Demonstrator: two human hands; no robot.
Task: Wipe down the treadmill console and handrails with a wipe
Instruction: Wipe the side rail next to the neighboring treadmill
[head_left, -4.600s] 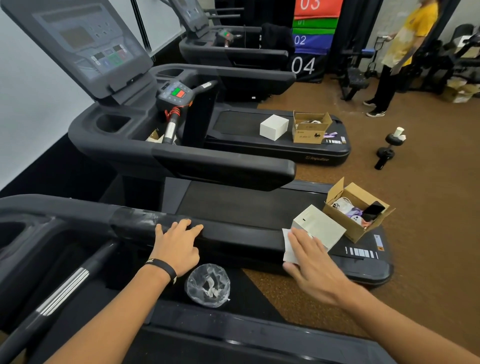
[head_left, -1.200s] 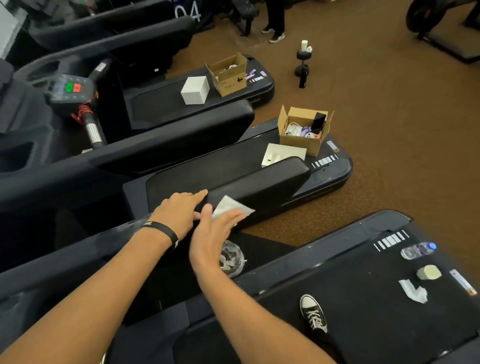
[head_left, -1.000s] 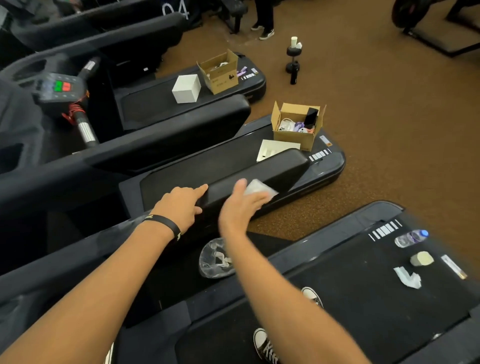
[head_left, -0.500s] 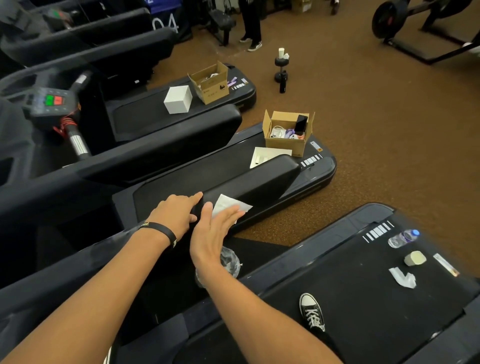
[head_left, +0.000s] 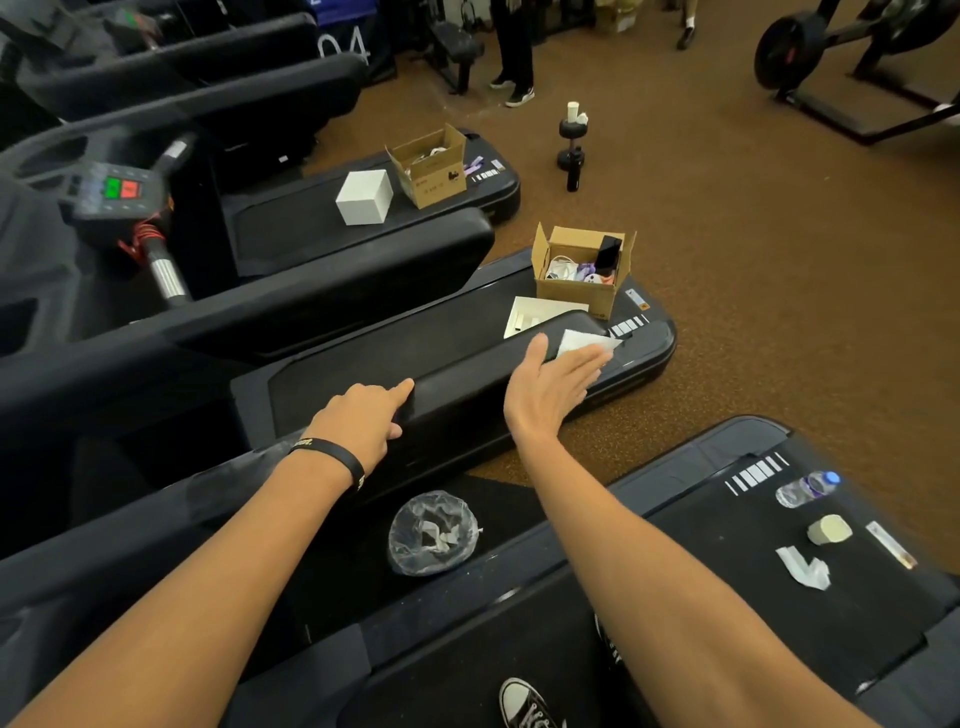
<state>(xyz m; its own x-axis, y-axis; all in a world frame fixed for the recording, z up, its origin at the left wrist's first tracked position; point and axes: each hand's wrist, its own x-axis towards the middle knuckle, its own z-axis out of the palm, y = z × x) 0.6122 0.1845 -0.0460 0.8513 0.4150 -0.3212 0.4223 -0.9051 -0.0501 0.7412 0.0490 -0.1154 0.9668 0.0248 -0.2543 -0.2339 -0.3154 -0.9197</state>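
The black padded handrail of my treadmill runs from lower left toward its rounded far end. My left hand, with a black wristband, rests flat on the rail's top with fingers curled over the edge. My right hand lies flat near the rail's far end, pressing a white wipe against the rail; the wipe sticks out past my fingertips. The console is out of view.
A clear plastic bag with scraps sits on the deck below the rail. An open cardboard box and a white card lie on the neighbouring treadmill belt. A bottle and paper scraps lie on my belt at right. A person's legs stand at the back.
My right hand slid the wipe along the handrail from beside my left hand out to the rail's far end. The left hand stayed put.
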